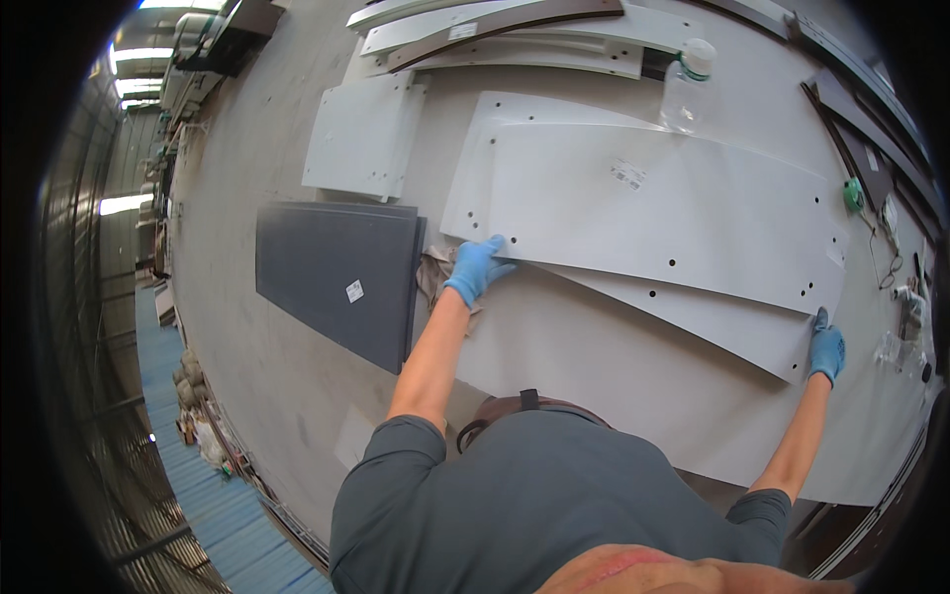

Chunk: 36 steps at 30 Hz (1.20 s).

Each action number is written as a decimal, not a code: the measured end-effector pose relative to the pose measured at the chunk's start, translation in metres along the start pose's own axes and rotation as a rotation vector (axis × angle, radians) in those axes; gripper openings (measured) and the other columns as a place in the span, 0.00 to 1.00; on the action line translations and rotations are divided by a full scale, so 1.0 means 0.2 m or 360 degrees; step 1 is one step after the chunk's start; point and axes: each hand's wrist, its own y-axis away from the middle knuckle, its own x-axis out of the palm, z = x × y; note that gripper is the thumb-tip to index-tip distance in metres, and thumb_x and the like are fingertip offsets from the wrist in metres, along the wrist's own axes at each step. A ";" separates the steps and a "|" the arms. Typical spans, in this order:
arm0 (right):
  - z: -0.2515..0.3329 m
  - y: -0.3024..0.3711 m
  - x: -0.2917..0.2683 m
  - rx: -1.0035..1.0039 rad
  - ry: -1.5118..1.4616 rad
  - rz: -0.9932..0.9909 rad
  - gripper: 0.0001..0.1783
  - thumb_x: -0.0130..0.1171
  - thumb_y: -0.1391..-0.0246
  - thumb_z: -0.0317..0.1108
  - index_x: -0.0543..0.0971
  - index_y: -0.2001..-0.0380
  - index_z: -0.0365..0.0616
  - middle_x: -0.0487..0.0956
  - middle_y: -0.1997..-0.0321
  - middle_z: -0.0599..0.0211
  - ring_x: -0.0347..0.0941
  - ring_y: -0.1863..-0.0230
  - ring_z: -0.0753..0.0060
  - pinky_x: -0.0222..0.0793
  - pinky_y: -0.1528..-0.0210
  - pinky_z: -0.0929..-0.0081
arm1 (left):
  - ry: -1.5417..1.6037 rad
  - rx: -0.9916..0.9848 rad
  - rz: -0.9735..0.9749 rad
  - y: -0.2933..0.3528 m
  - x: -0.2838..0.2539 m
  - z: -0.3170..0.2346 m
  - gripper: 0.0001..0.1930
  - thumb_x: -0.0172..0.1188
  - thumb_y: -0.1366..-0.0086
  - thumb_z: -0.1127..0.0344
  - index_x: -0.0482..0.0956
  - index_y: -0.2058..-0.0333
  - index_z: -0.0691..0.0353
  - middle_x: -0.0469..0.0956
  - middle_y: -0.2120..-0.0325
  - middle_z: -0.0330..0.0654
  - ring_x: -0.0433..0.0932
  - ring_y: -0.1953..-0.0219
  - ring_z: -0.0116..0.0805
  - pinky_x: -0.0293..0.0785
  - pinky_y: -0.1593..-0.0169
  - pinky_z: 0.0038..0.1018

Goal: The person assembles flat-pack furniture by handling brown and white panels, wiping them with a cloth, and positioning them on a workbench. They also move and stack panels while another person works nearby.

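A long white panel (594, 218) with drilled holes and a small label lies in front of me. My left hand (477, 269), in a blue glove, is closed on its near left corner, thumb on top. At the near right corner my right hand (827, 348), gloved in blue too, grips the edge. Under this panel a second white panel (683, 315) sits at a slant, its near edge and far left part showing. A crumpled brownish rag (432, 277) lies beside my left hand, partly hidden by it.
Dark grey panels (332, 272) lie stacked at the left, with smaller white panels (358, 139) beyond them. Further white and brown strips (515, 40) are piled at the back. A clear bottle (683, 99) stands by the far edge. Rightward are a green tape measure (853, 195) and dark boards (859, 148).
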 end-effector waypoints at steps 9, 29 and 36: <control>0.37 0.33 -0.49 -0.0203 -0.0408 0.0032 0.31 0.54 0.32 0.56 0.85 0.62 0.34 0.85 0.70 0.51 0.83 0.69 0.59 0.75 0.64 0.62 | -0.0121 -0.0172 0.0278 0.20 -0.03 -0.18 0.33 0.64 0.28 0.57 0.66 0.36 0.79 0.73 0.41 0.60 0.85 0.52 0.55 0.92 0.57 0.44; 3.63 2.18 0.00 -0.1447 -0.1097 0.0334 0.37 0.61 0.38 0.58 0.76 0.39 0.38 0.84 0.47 0.43 0.81 0.43 0.43 0.75 0.42 0.55 | -0.1352 0.1543 -0.1216 -0.68 -1.95 -1.50 0.37 0.66 0.34 0.49 0.71 0.34 0.70 0.74 0.36 0.58 0.71 0.32 0.55 0.65 0.29 0.42; 4.21 2.33 0.10 -0.1073 -0.0899 0.0441 0.41 0.61 0.40 0.67 0.77 0.49 0.34 0.83 0.51 0.44 0.80 0.46 0.44 0.74 0.44 0.54 | -0.1795 0.0832 -0.1535 -1.29 -2.42 -1.56 0.47 0.55 0.36 0.27 0.73 0.33 0.62 0.71 0.32 0.53 0.67 0.28 0.53 0.45 0.24 0.58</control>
